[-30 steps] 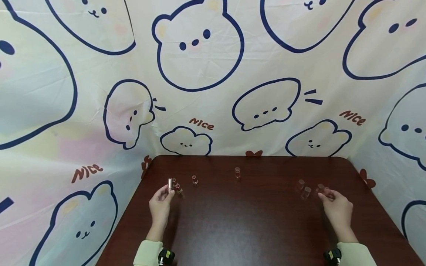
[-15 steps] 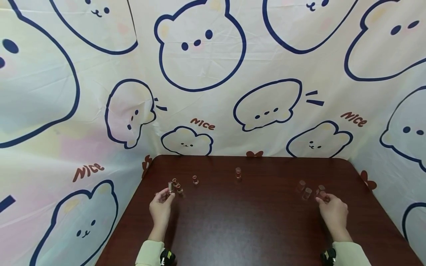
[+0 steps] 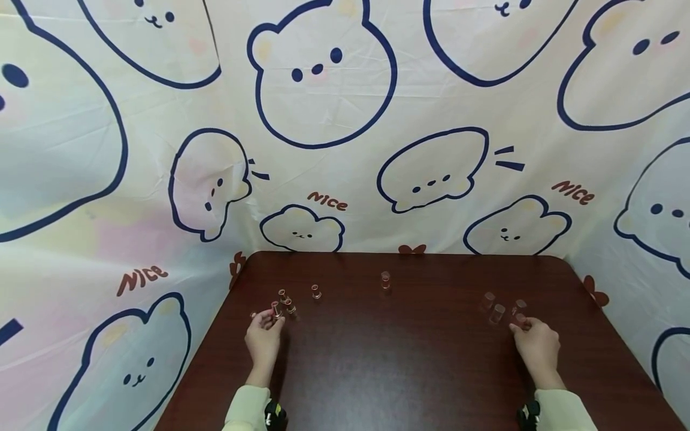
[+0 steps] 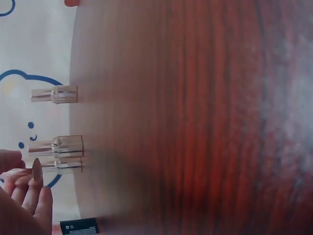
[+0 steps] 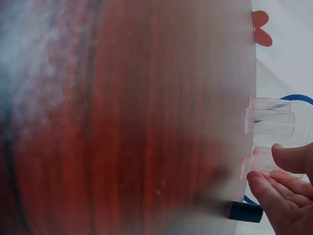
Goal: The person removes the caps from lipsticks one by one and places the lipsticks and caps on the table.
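Observation:
My left hand pinches a small shiny lipstick tube by thumb and fingertips, low over the table, beside two upright uncapped lipsticks. In the left wrist view, these lipsticks have clear bases and metallic upper parts; the held one is mostly hidden by my fingers. My right hand pinches a clear pinkish cap with small print on it, between thumb and fingers. Just beyond that hand stands another clear cap. Two more clear caps stand to its left.
Another uncapped lipstick stands nearby on the left, and a clear-topped tube stands at the back middle. Dark cylinders show in the left wrist view and right wrist view. A patterned cloth surrounds the brown table.
My left hand has lowered the lipstick tube, which now sits closer to the two standing ones. My right hand has drawn back slightly, toward me and to the left.

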Available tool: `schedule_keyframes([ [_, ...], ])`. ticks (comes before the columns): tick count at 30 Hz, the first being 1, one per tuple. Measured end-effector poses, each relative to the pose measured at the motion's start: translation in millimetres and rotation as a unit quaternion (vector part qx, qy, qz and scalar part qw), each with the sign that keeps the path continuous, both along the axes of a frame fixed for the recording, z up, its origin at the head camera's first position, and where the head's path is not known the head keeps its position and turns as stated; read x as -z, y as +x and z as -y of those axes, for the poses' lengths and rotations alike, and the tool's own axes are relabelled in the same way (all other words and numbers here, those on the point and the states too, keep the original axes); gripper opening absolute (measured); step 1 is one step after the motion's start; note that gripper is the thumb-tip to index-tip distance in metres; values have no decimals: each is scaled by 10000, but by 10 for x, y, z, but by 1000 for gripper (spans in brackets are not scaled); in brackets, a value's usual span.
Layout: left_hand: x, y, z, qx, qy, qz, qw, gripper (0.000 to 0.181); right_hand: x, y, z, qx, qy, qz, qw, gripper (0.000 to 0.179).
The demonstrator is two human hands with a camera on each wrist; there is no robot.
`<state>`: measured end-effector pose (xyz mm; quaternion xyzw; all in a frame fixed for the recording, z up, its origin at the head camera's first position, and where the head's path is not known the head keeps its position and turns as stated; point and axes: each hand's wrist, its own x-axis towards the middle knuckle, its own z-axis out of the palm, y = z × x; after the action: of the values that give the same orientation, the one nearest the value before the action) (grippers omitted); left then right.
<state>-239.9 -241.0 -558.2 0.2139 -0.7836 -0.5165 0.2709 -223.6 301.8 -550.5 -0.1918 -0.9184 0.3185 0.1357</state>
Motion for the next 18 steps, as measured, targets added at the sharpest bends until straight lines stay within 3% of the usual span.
schedule_keyframes([
  [9,92,-70,10,75,-238,180,9995,25,58,-33,-3,-37,44,90,9999,36],
  [18,115,-90,12,102,-467,320,9983,26,48,-70,-10,-69,28,226,9997,35],
])
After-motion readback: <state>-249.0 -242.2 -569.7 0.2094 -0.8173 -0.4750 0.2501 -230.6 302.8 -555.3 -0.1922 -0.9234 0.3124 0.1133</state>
